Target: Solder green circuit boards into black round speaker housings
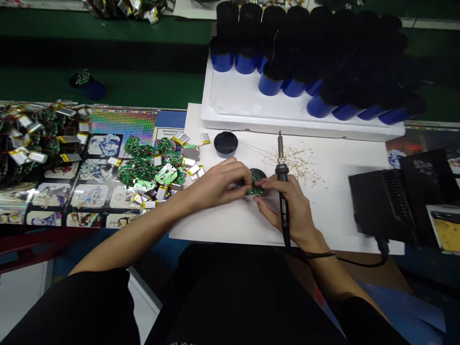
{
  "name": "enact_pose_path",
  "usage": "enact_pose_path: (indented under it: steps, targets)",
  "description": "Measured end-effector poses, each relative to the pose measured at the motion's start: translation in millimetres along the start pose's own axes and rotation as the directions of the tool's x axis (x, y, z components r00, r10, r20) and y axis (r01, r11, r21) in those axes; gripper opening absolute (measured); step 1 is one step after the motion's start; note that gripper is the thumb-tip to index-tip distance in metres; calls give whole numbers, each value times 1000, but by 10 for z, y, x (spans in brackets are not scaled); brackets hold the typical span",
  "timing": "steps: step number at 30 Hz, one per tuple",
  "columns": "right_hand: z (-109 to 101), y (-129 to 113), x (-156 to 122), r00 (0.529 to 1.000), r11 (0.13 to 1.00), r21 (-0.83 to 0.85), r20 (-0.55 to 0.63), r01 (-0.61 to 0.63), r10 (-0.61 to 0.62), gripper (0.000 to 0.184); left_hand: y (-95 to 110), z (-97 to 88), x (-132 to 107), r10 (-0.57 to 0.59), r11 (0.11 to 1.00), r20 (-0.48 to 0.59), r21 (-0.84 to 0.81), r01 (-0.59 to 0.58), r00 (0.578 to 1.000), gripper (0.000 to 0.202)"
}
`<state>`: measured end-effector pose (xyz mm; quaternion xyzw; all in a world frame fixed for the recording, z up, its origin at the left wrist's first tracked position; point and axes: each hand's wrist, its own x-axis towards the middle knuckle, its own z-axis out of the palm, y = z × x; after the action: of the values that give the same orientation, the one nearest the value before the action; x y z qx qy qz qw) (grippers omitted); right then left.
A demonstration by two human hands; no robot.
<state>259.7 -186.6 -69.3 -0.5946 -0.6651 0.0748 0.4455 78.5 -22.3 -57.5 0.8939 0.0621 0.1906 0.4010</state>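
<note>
A heap of green circuit boards [149,165] and silver pouch batteries [160,192] lies left of the person's left hand [219,184], whose curled fingers pinch a small green circuit board [256,185] on a round black housing [259,174], while the right hand [293,203] closes around a black soldering iron [282,191] and touches the board.

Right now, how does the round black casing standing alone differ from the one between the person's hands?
The lone casing stands apart on the white sheet, while the other casing is held between the left hand and the right hand, which also grips a soldering iron. The lone one shows a plain black top; the held one has a green circuit board against it. Both are round and black.
</note>
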Motion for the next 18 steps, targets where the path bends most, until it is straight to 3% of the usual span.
enact_pose_path:
  steps: [4, 7, 10, 13, 18]
  targets:
    - [-130, -85, -22, 984, 981, 132, -88, -145, 157, 20, -26, 23, -10, 14, 1000, -29, -4, -14, 999, 6]
    - [-284, -105, -23, 919, 900, 375, -227, -223, 323, 32, -45, 33, -18, 18, 1000, -35, -15, -19, 999, 6]
    - [-461, -82, -21, 879, 812, 524, -222, -258, 422, 39, -50, 34, -20, 23, 999, -41, -27, -24, 999, 8]
    - [-600, -65, -51, 876, 856, 425, -240, -293, 419, 25, -45, 35, -15, 20, 999, -53, -31, -22, 998, 10]
    - [-663, -50, -127, 893, 942, 241, -328, -235, 306, 9, -38, 40, -5, 35, 999, -60, -30, -37, 998, 12]
